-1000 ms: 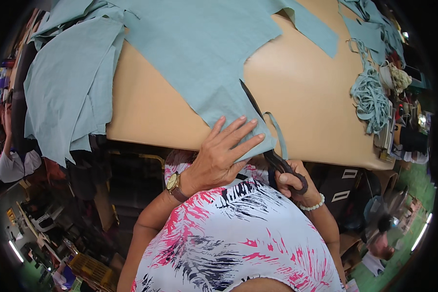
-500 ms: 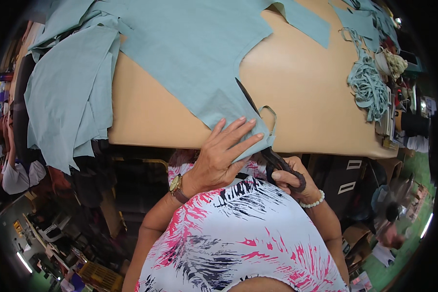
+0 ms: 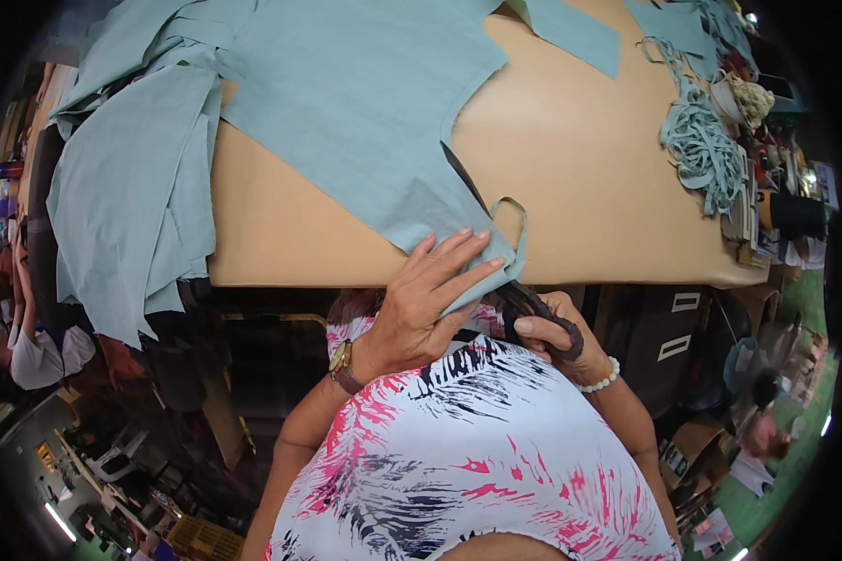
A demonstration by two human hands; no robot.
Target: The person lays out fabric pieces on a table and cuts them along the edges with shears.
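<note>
A large light teal fabric piece (image 3: 356, 112) lies over the tan table, its narrow end reaching the front edge. Flat on that end, fingers stretched and slightly spread, rests my left hand (image 3: 423, 304); its thumb is mostly hidden. My right hand (image 3: 561, 338), just off the table edge, is wrapped round the dark handles of a pair of scissors (image 3: 524, 301). One long black blade shows along the fabric's right side, pointing away from me; the fabric covers the rest. A thin cut strip (image 3: 524, 229) loops up beside the blade.
Stacked teal fabric pieces (image 3: 131, 178) hang over the tan table's (image 3: 617, 206) left front edge. At the right lies a tangled heap of teal strips (image 3: 703, 150). Another fabric piece (image 3: 575, 37) lies at the back right. Dark drawers (image 3: 659, 327) stand under the table.
The scissor handles sit closer together in my right hand, which has shifted slightly left. My left hand stays on the fabric. The whole view has shifted a little.
</note>
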